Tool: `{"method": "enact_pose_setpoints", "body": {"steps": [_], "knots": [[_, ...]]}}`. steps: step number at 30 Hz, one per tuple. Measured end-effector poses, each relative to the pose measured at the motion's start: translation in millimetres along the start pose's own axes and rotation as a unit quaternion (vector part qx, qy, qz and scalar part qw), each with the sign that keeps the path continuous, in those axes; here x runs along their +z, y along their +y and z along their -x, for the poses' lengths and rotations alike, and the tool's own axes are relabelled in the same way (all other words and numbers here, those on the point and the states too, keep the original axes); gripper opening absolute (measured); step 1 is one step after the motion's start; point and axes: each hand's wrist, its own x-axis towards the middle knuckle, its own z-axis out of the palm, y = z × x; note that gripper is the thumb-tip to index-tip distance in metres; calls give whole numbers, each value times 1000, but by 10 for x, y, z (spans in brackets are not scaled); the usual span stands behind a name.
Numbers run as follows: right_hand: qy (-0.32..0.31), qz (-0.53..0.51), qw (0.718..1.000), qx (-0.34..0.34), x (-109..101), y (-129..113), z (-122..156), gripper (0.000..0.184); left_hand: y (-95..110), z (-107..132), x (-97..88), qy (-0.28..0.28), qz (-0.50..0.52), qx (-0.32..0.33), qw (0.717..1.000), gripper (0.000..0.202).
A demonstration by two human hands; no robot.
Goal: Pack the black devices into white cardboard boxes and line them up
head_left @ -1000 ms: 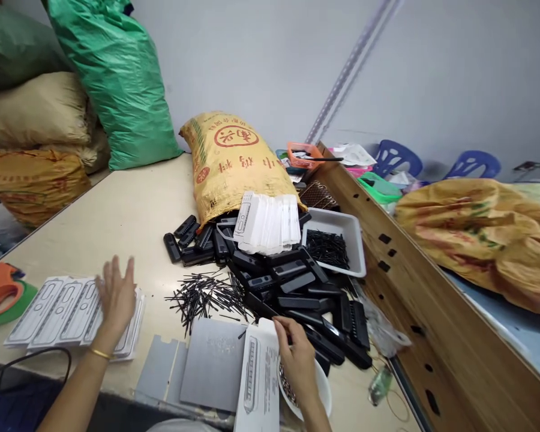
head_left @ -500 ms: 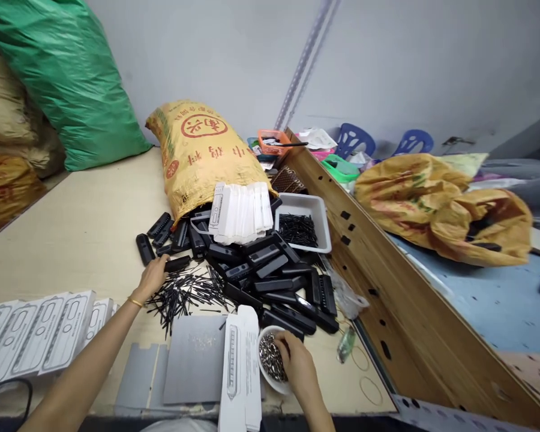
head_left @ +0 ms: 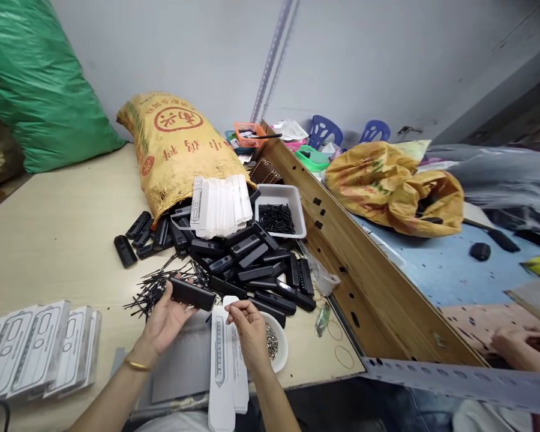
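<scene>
My left hand (head_left: 164,321) holds a black oblong plastic case (head_left: 192,293) between thumb and fingers, tilted above a grey metal plate (head_left: 182,366). Close to its far end, my right hand (head_left: 247,327) is closed in a pinch; whatever lies between the fingertips is too small to make out. Beside that hand stands a white bowl (head_left: 281,354) of small shiny metal parts (head_left: 271,343). Under it lie flat white printed cartons (head_left: 220,384). Just beyond my left hand, thin black sticks (head_left: 150,288) are scattered, next to a heap of similar black cases (head_left: 252,255).
A yellow sack (head_left: 180,156) lies behind the heap, with a stack of white cartons (head_left: 222,207) at its mouth. A white tray (head_left: 300,213) holds more black sticks. Boxes (head_left: 36,354) line the left. Beyond a wooden board (head_left: 337,270), another person's hand (head_left: 522,348) shows.
My left hand has lifted the black case off the table and brought it right, towards me. My right hand has left the bowl and moved left to the case. The view has turned right.
</scene>
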Motion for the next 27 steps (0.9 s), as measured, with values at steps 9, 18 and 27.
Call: {"method": "enact_pose_setpoints", "body": {"steps": [9,18,27], "knots": [[38,268,940,-210,70,42,103,11,-224,-41,-53,24,23,-65,997,24],[18,291,918,-269,99,122,98,11,-269,16,-79,29,-75,24,997,24],[-11,302,917,-261,116,311,230,3,-169,86,-95,70,-188,74,977,36]]}}
